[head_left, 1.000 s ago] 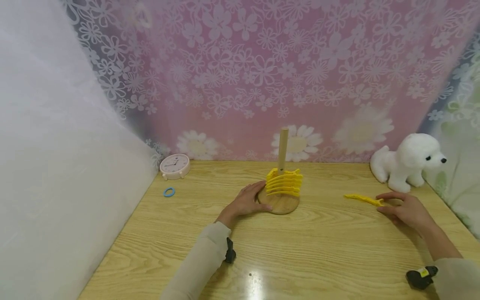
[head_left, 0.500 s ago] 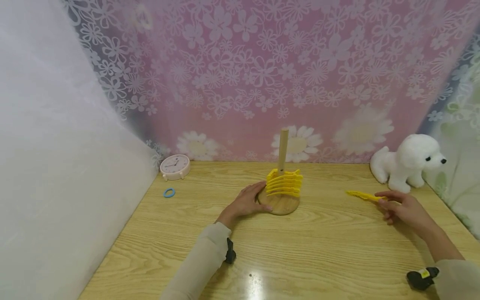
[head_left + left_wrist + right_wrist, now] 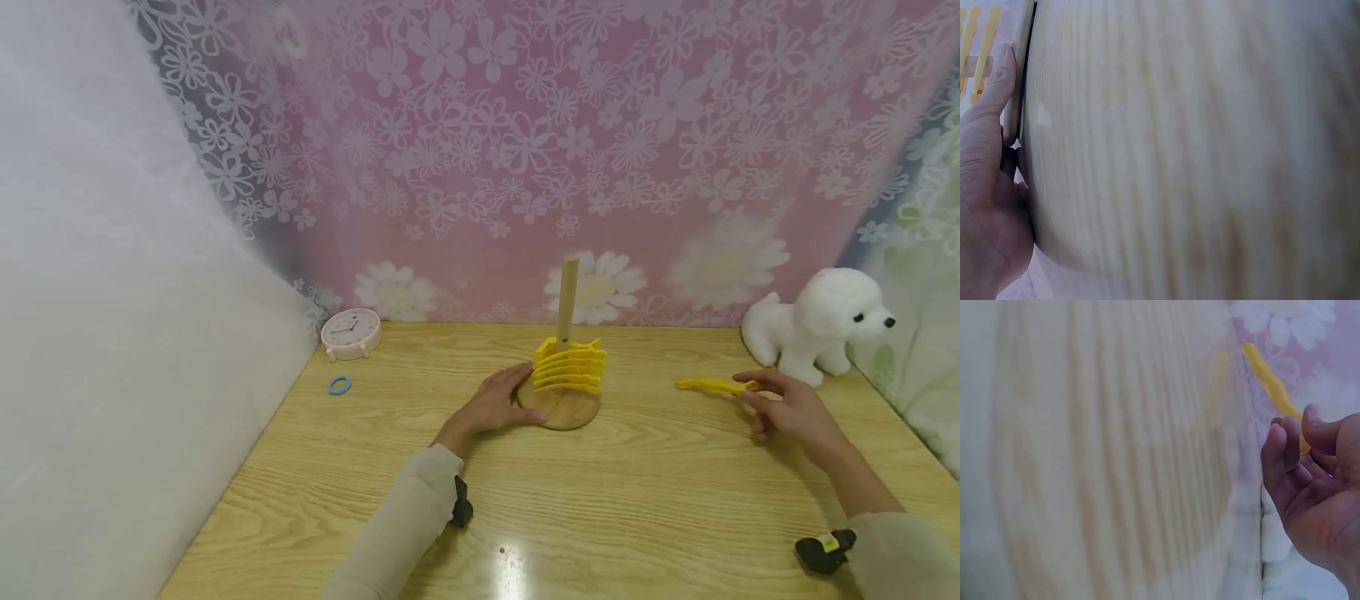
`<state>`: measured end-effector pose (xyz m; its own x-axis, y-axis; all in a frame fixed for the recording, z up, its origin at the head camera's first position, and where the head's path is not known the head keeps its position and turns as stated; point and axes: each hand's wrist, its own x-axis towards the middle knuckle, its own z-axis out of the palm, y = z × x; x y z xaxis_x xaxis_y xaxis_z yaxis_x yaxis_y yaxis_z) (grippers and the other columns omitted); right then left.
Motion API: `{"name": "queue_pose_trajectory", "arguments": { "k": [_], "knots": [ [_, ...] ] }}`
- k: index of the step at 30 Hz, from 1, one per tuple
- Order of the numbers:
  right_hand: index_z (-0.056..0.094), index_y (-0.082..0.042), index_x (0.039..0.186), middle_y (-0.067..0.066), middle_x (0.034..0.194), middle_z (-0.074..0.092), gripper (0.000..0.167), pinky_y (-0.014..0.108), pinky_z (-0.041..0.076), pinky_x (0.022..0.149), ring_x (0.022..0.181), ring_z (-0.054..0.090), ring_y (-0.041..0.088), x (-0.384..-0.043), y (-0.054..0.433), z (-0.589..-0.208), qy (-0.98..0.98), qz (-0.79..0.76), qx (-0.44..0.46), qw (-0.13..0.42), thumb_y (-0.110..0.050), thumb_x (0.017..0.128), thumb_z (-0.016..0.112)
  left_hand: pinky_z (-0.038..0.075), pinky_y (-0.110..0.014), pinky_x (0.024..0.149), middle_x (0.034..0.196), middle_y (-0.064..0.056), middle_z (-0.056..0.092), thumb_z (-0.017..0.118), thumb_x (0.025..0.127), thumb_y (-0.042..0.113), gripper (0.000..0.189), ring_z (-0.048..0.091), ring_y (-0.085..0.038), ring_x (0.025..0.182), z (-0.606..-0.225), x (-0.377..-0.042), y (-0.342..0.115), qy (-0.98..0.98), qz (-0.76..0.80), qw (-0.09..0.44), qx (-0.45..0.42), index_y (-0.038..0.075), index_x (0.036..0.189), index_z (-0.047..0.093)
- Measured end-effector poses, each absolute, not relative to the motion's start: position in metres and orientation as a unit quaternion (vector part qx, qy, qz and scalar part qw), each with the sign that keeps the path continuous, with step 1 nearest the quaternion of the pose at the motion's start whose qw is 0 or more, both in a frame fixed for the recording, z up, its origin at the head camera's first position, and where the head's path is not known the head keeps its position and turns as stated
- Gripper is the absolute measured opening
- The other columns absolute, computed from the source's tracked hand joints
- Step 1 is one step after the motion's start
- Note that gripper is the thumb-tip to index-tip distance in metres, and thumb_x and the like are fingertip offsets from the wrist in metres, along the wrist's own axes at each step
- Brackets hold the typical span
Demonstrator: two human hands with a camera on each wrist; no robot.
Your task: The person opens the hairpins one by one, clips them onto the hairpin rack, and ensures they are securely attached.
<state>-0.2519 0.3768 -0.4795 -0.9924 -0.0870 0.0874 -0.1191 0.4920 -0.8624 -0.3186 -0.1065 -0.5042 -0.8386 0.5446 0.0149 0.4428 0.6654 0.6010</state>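
Observation:
A wooden stand with a round base and an upright post stands mid-table. Several thin yellow plastic pieces are stacked low around its post. My left hand grips the left edge of the base, thumb toward the front; some of its fingers are hidden. Over the table to the right, my right hand pinches one end of a slim, wavy yellow plastic piece between thumb and fingers. In the right wrist view the same yellow piece slants up and away from the fingertips.
At the back left sits a round pink clock, with a blue ring lying in front of it. A white plush dog occupies the back right. Flowered curtain cloth rises behind the table.
My right hand has raised the yellow piece off the table and shifted it slightly left and back. The left hand and the stand have not moved.

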Motion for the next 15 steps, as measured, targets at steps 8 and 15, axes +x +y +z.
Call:
{"name": "queue_pose_trajectory", "arguments": {
  "k": [8, 15],
  "knots": [
    [0.057, 0.006, 0.136, 0.001, 0.090, 0.069, 0.039, 0.039, 0.055, 0.048, 0.049, 0.059, 0.026, -0.252, 0.355, -0.461, -0.886, 0.456, 0.062, 0.060, -0.024, 0.110, 0.055, 0.008, -0.046, 0.130, 0.172, 0.003, 0.024, 0.075, 0.091, 0.058, 0.100, 0.017, -0.024, 0.160, -0.505, -0.318, -0.106, 0.908, 0.310, 0.092, 0.268, 0.026, 0.168, 0.021],
    [0.062, 0.004, 0.133, -0.015, 0.084, 0.071, 0.037, 0.040, 0.044, 0.040, 0.044, 0.054, 0.029, -0.254, 0.335, -0.447, -0.879, 0.461, 0.072, 0.098, -0.024, 0.109, 0.057, 0.008, -0.046, 0.130, 0.172, 0.004, 0.024, 0.074, 0.091, 0.058, 0.099, 0.016, -0.024, 0.160, -0.504, -0.317, -0.106, 0.909, 0.308, 0.098, 0.263, 0.027, 0.168, 0.020]
  ]
}}
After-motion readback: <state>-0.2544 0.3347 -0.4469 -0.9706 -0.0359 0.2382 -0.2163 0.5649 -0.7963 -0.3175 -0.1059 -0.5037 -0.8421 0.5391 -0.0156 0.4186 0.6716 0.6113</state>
